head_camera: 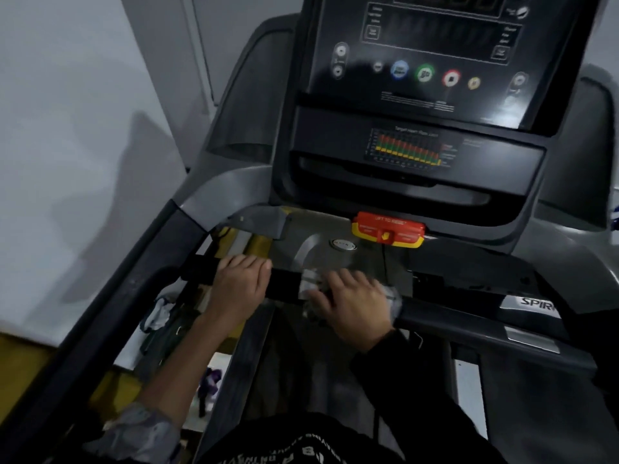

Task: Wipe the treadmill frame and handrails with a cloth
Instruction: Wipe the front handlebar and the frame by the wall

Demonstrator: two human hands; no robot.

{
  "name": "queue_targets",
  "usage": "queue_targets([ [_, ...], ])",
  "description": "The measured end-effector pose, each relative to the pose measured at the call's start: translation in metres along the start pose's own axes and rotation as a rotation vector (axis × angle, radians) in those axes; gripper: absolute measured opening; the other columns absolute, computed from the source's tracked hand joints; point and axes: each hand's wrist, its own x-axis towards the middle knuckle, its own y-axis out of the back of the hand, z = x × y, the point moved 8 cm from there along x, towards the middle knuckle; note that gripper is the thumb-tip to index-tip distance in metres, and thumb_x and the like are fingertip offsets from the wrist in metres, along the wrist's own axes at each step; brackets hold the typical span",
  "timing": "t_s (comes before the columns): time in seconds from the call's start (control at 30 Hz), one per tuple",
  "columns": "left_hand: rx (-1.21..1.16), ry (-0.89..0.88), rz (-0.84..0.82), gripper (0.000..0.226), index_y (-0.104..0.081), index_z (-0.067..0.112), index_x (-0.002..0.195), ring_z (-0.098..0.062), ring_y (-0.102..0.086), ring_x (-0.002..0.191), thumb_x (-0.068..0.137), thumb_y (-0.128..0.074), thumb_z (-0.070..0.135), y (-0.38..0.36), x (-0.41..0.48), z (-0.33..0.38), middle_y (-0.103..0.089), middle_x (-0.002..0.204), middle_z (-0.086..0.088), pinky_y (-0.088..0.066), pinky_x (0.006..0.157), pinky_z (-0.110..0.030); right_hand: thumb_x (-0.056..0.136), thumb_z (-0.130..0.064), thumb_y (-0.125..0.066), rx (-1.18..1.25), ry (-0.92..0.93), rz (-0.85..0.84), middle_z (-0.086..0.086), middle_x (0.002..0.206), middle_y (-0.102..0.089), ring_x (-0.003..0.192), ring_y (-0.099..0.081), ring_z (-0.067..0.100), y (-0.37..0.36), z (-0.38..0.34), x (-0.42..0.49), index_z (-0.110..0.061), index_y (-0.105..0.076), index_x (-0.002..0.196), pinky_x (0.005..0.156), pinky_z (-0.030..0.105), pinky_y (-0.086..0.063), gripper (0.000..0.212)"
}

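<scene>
The left hand [239, 283] has its fingers [249, 262] curled over the black front handrail [284, 286], gripping it. Just beside it on the same bar lies the grey cloth [310, 282], held under the right hand [351, 306], whose fingers curl over it. The hand hides most of the cloth; motion blur smears its edges.

Switch [388, 229] says "LIFT TO RESET", frame [532, 304] "SPIR".
</scene>
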Motion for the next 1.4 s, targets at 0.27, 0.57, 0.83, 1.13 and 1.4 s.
queue_targets([
  [0.27, -0.352, 0.138, -0.09, 0.041, -0.069, 0.009, 0.092, -0.024, -0.065, 0.086, 0.095, -0.032, 0.025, -0.002, 0.001, -0.01, -0.07, 0.091, -0.005, -0.035, 0.085, -0.03, 0.088, -0.041, -0.036, -0.011, -0.178, -0.087, 0.007, 0.059, -0.064, 0.054, -0.062, 0.029, -0.009, -0.006, 0.014, -0.014, -0.064, 0.061, 0.053, 0.033, -0.047, 0.047],
  [0.57, -0.657, 0.273, -0.219, 0.042, -0.049, 0.01, 0.131, -0.021, -0.051, 0.118, 0.1, -0.029, 0.03, 0.014, 0.002, 0.012, -0.057, 0.129, -0.01, -0.033, 0.098, -0.026, 0.092, 0.0, -0.047, 1.358, -0.517, -0.486, 0.003, 0.092, -0.064, 0.085, -0.058, 0.02, -0.054, -0.044, 0.072, -0.008, -0.056, 0.11, 0.07, 0.027, -0.049, 0.022],
  [0.83, -0.132, 0.015, -0.136, 0.034, -0.07, 0.022, 0.094, -0.021, -0.06, 0.083, 0.094, -0.039, 0.036, -0.002, -0.005, 0.033, -0.068, 0.092, 0.002, -0.039, 0.081, -0.034, 0.09, -0.018, -0.042, 0.78, -0.621, -0.261, 0.016, 0.102, -0.067, 0.099, -0.061, 0.036, -0.043, 0.035, 0.044, -0.016, -0.066, 0.095, 0.088, 0.039, -0.048, 0.025],
  [1.13, -0.06, 0.239, 0.019, 0.043, -0.068, 0.017, 0.092, -0.027, -0.058, 0.094, 0.095, -0.032, 0.04, 0.005, -0.012, -0.014, -0.067, 0.096, -0.003, -0.036, 0.088, -0.039, 0.101, -0.038, -0.026, 0.509, -0.456, -0.57, 0.019, 0.123, -0.057, 0.115, -0.052, 0.038, -0.04, 0.006, 0.043, -0.006, -0.057, 0.118, 0.094, 0.039, -0.04, 0.047],
  [1.4, -0.126, 0.125, 0.001, 0.058, -0.068, 0.019, 0.1, -0.021, -0.049, 0.094, 0.097, -0.019, 0.052, 0.003, -0.012, -0.002, -0.065, 0.099, -0.001, -0.028, 0.084, -0.033, 0.099, -0.041, -0.029, 0.49, -0.397, -0.573, 0.021, 0.121, -0.058, 0.113, -0.053, 0.037, -0.037, 0.001, 0.04, -0.009, -0.06, 0.115, 0.091, 0.037, -0.041, 0.047],
])
